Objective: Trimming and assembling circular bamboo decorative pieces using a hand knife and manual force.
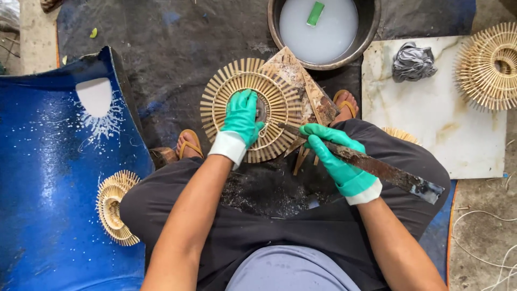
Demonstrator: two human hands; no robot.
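Observation:
A round woven bamboo-stick disc [272, 89] lies on a small wooden block [301, 81] between my feet. My left hand [240, 117], in a green glove, presses down on the disc's middle. My right hand [334, 156], also gloved in green, is closed around a long rusty blade [388, 172]. The blade's tip points at the disc's lower right edge, and its far end sticks out over my right knee.
A metal basin [323, 29] of milky liquid with a green piece floating stands behind the block. A blue curved plastic sheet [48, 161] lies left, with a finished disc [113, 207] on it. A marble slab [447, 108] right carries a grey rag [412, 62] and another disc [490, 67].

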